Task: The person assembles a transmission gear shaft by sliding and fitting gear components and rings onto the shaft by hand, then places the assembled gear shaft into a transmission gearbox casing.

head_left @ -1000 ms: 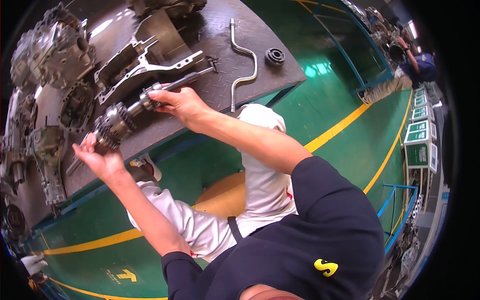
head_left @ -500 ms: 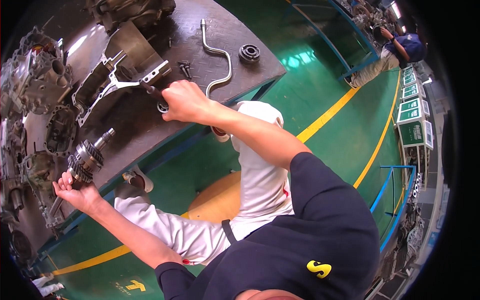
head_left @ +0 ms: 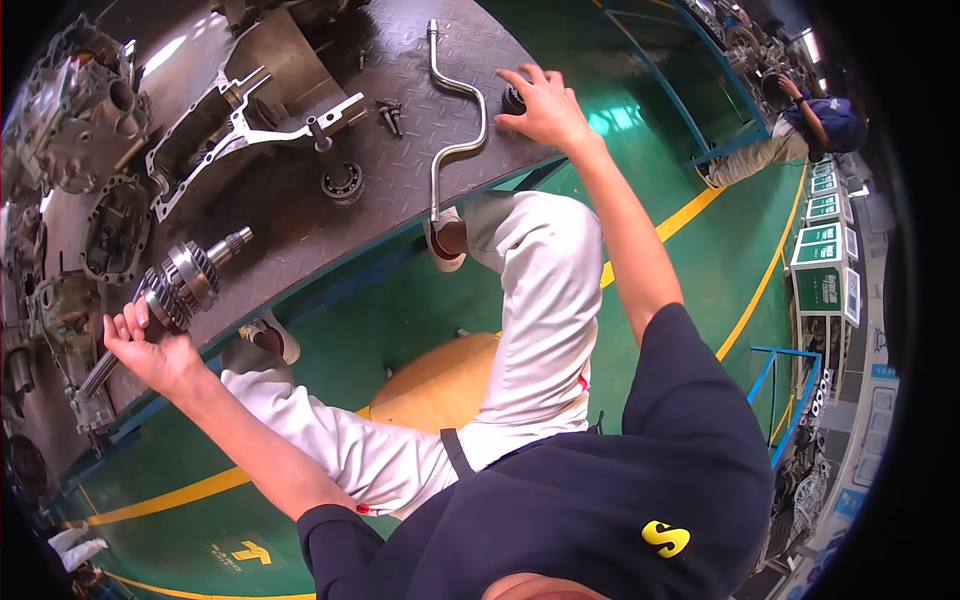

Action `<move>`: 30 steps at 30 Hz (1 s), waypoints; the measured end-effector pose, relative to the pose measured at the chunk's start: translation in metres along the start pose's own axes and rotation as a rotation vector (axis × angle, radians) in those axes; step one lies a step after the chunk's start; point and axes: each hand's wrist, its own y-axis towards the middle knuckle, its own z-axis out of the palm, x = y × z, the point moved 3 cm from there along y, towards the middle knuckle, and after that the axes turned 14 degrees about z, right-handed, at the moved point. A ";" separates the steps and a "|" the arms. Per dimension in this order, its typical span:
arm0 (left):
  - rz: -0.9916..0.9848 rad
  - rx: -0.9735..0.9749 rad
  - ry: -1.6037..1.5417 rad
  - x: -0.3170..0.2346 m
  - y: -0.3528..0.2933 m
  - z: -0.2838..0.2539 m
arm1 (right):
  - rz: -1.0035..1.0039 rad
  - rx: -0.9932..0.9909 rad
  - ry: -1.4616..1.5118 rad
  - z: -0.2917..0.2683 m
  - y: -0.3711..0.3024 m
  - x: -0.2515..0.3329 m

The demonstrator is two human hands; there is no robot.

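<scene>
My left hand [head_left: 155,350] is closed round a gear shaft [head_left: 180,280] with several metal gears, held slantwise by the table's near edge. My right hand [head_left: 545,108] reaches to the table's right end. Its fingers are spread about a dark ring-shaped part [head_left: 513,100], mostly covered by the hand; I cannot make out a firm grip. A short dark rod-like piece [head_left: 319,134] stands at the rim of an open gearbox housing [head_left: 225,135]. Just below it lies a ball bearing [head_left: 342,182].
On the metal table [head_left: 390,165] lie a bent steel bar [head_left: 478,100] and several bolts [head_left: 390,118]. More castings [head_left: 75,120] crowd its left side. A round wooden stool seat [head_left: 435,385] is under me. Another person [head_left: 825,125] works at a far bench.
My right hand has let go of the dark rod-like piece by the housing rim and moved right to the ring-shaped part. My left hand keeps hold of the gear shaft.
</scene>
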 end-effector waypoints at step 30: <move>-0.024 -0.077 -0.026 -0.002 -0.014 0.002 | -0.177 1.356 2.271 -0.069 -0.047 0.198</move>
